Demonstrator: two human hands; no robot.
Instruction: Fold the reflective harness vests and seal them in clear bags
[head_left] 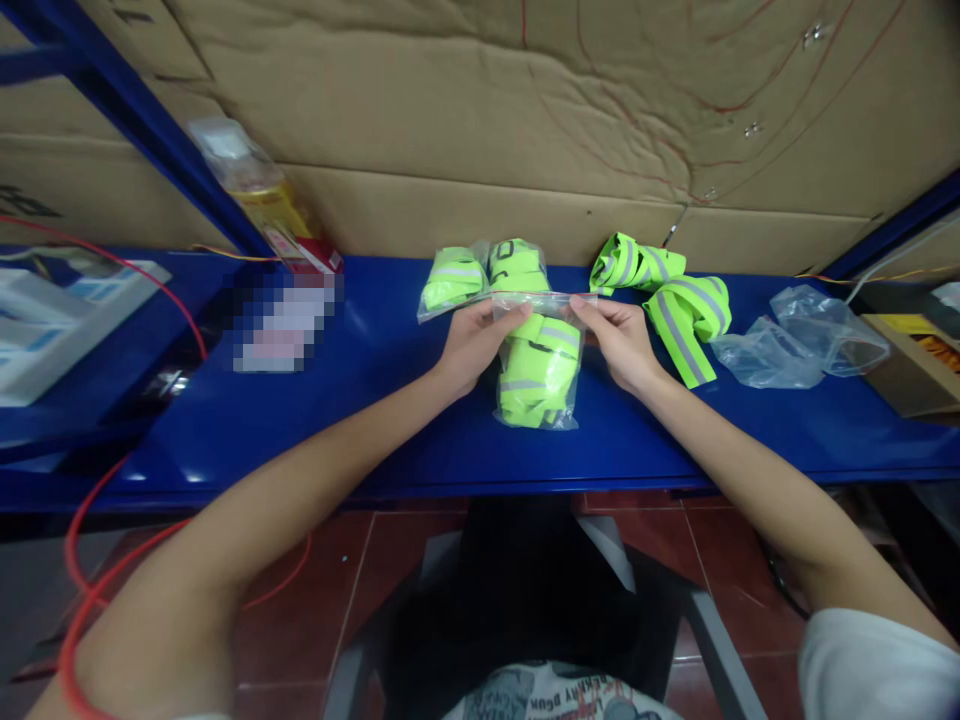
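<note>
A clear zip bag (541, 415) with a folded neon-yellow reflective strap (538, 375) inside hangs between my hands, over the front of the blue shelf. My left hand (480, 340) pinches the left end of the bag's top edge. At the right end of that edge, the thumb and fingers of my right hand (619, 335) are closed on it. Just behind lie two filled bags, a left one (454, 275) and a right one (517, 265). Two loose reflective straps, one at the back (637, 262) and one nearer (690, 315), rest beyond my right hand.
Crumpled clear bags (802, 340) lie right of the straps, beside a cardboard box (915, 365). A bottle (259, 190) stands at the back left. The blue shelf (360, 390) ends in a front edge near my body. A red hose (82, 600) loops at the left.
</note>
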